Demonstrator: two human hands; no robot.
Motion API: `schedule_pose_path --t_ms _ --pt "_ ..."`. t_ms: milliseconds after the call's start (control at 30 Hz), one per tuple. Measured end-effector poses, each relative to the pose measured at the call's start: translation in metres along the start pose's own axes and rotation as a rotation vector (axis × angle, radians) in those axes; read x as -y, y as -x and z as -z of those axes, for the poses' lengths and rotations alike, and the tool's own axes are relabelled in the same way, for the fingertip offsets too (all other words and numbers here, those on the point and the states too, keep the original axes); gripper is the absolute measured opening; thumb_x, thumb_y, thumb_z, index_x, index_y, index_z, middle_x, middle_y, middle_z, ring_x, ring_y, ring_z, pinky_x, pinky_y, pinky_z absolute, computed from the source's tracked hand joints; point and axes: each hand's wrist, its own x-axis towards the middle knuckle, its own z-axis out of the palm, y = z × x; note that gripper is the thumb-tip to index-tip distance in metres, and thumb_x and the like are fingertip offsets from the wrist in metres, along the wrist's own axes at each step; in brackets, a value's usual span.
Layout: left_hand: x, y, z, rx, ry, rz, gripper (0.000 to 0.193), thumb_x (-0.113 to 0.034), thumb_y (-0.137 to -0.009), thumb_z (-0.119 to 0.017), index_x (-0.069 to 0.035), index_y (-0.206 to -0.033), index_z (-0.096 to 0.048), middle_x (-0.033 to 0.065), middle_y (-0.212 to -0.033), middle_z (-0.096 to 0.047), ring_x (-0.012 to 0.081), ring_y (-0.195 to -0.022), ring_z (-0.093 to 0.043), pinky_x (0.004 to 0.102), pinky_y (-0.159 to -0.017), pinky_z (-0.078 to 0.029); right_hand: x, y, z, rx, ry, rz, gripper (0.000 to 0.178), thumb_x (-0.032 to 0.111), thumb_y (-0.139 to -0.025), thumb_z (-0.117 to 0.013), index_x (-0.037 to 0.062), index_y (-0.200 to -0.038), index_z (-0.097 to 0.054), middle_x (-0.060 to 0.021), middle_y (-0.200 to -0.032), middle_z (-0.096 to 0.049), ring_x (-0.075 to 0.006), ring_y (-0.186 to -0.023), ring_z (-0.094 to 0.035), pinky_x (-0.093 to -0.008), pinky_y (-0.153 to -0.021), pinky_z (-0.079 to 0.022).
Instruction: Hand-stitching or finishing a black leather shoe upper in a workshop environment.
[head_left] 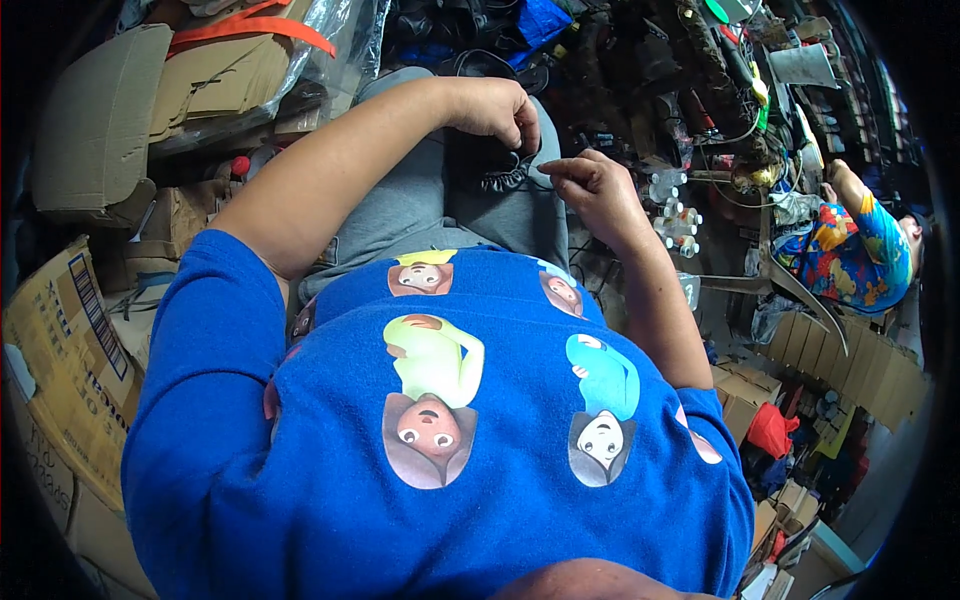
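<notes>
Across my grey-trousered lap lies a black piece point(504, 180) with a gathered, ruffled edge; its exact kind is too dark to make out. My left hand point(498, 112) is just above it, fingers bent down and pinched together at its upper edge. To the right, my right hand point(600, 196) is raised beside the lap, thumb and index finger closed in a pinch pointing left. Whatever sits between those fingertips is too small to name. A narrow gap separates the two hands.
Flattened cardboard point(222, 85) in clear plastic, with an orange strap point(255, 25), is stacked at far left. Several small clear bottles point(676, 218) stand right of my right hand. Dark piled goods fill the far side. Another person in a colourful shirt point(865, 255) sits at far right.
</notes>
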Motion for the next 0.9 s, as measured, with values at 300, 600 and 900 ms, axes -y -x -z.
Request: schedule_pose_path --t_ms 300,600,900 --pt "-0.002 -0.002 0.001 0.009 0.011 -0.018 0.026 -0.001 -0.073 -0.06 0.0 -0.097 -0.069 0.0078 -0.09 -0.07 0.0148 -0.084 -0.063 0.0279 -0.082 -0.048 -0.017 -0.002 -0.015 -0.079 -0.298 -0.028 0.023 0.006 -0.077 -0.068 0.0114 -0.1 -0.072 -0.0038 -0.076 -0.051 -0.0133 -0.069 -0.055 -0.0275 -0.065 -0.045" --pt "0.001 -0.005 -0.003 -0.008 -0.034 0.031 0.02 -0.005 -0.074 -0.066 -0.003 -0.094 -0.071 0.0074 -0.086 -0.068 0.0154 -0.082 -0.063 0.0289 -0.08 -0.048 -0.003 -0.018 0.0 -0.011 0.124 0.181 0.019 0.003 -0.078 -0.066 0.0101 -0.095 -0.071 -0.0056 -0.079 -0.055 -0.0188 -0.074 -0.06 -0.029 -0.067 -0.048" --pt "0.013 -0.007 -0.004 -0.056 -0.185 -0.012 0.018 -0.011 -0.074 -0.071 -0.01 -0.092 -0.073 0.006 -0.092 -0.057 0.0206 -0.093 -0.055 0.0308 -0.086 -0.044 -0.011 -0.028 -0.003 0.092 -0.124 0.132 0.017 0.008 -0.077 -0.069 0.0088 -0.093 -0.072 -0.0086 -0.085 -0.061 -0.0205 -0.078 -0.062 -0.0321 -0.071 -0.051"
